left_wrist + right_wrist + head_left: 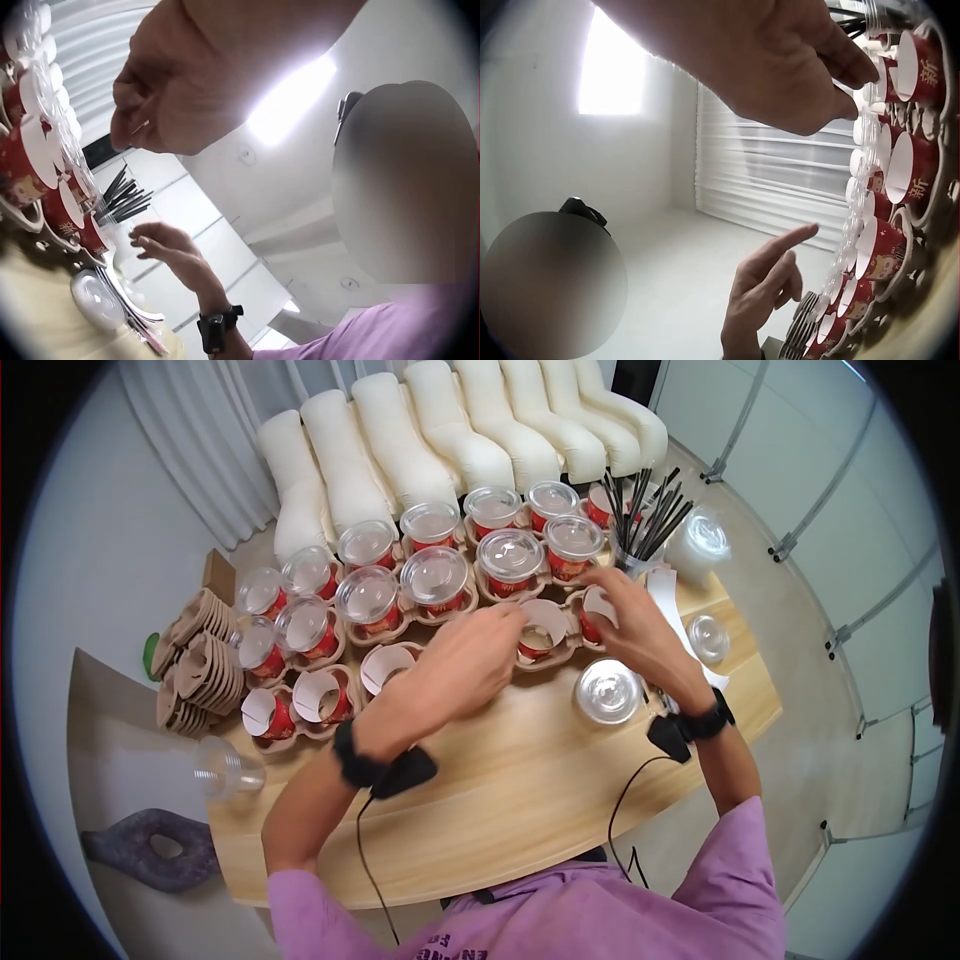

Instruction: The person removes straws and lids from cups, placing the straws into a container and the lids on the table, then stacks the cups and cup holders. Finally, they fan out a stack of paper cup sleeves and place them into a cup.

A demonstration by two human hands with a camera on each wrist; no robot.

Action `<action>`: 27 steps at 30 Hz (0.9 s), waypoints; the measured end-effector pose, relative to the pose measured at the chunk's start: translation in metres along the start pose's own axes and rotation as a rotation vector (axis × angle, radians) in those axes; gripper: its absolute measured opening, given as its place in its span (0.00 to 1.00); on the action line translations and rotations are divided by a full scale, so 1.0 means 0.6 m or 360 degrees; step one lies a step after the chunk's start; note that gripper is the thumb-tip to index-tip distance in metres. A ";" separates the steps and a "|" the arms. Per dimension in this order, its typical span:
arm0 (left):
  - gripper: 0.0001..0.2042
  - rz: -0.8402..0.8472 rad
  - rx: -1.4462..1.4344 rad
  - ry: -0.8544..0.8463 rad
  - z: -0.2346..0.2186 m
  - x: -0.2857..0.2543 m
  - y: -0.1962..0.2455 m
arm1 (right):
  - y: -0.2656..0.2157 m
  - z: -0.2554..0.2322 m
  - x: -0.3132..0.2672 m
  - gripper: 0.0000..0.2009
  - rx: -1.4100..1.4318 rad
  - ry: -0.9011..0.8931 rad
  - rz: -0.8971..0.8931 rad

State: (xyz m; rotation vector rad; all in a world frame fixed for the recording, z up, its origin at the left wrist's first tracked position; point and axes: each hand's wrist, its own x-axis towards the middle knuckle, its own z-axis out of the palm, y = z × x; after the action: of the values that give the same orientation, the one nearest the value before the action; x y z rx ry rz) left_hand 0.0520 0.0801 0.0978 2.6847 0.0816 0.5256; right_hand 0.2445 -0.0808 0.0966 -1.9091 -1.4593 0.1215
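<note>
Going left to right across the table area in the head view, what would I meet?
Stacked brown pulp cup carriers, leftmost lidless red paper cup, bare left hand, larger clear round plastic lid, smaller clear round plastic lid.

Arms (312, 800) forward, left grip (466, 660) with index (795, 238) straight, right grip (638, 625) loosely bent

Cup (384, 666) partly behind left hand (465, 663)

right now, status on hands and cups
Left hand, right hand seemingly empty, near front red paper cups. Those visible lidless. Left hand partly blocks head view.
</note>
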 end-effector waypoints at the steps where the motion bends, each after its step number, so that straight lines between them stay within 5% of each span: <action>1: 0.15 -0.0026 0.0078 -0.0195 0.015 0.027 -0.010 | 0.012 0.011 0.026 0.19 -0.0093 -0.0008 -0.0234; 4: 0.14 -0.0018 0.0269 -0.0472 0.041 0.097 -0.028 | 0.043 0.035 0.101 0.20 -0.0368 0.0038 -0.0575; 7: 0.10 -0.0209 0.0367 -0.0623 0.049 0.137 -0.010 | 0.088 0.069 0.174 0.17 -0.0427 0.0172 -0.0409; 12: 0.08 -0.0100 0.0523 -0.0565 0.097 0.158 -0.027 | 0.121 0.089 0.226 0.17 -0.0856 0.0030 -0.0430; 14: 0.08 -0.0004 0.0650 -0.0616 0.109 0.164 -0.028 | 0.134 0.103 0.238 0.14 -0.1141 -0.0116 -0.0099; 16: 0.08 -0.0061 0.0680 -0.0594 0.128 0.173 -0.032 | 0.132 0.091 0.247 0.17 -0.1185 -0.0318 -0.0056; 19: 0.08 -0.0050 0.0600 -0.0573 0.139 0.183 -0.039 | 0.061 0.038 0.243 0.23 -0.0987 -0.0932 0.0178; 22: 0.08 -0.0073 0.0597 -0.0551 0.151 0.192 -0.049 | 0.107 0.062 0.253 0.28 -0.0857 -0.0611 0.0449; 27: 0.10 -0.0140 0.0656 -0.0661 0.162 0.202 -0.052 | 0.093 0.043 0.256 0.35 -0.0724 -0.0733 0.0585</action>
State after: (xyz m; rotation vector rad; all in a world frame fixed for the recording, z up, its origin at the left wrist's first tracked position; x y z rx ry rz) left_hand 0.2012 0.0883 0.0449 3.1109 0.2083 -0.0975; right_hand 0.3316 0.0600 0.0966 -2.6458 -1.4925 0.4590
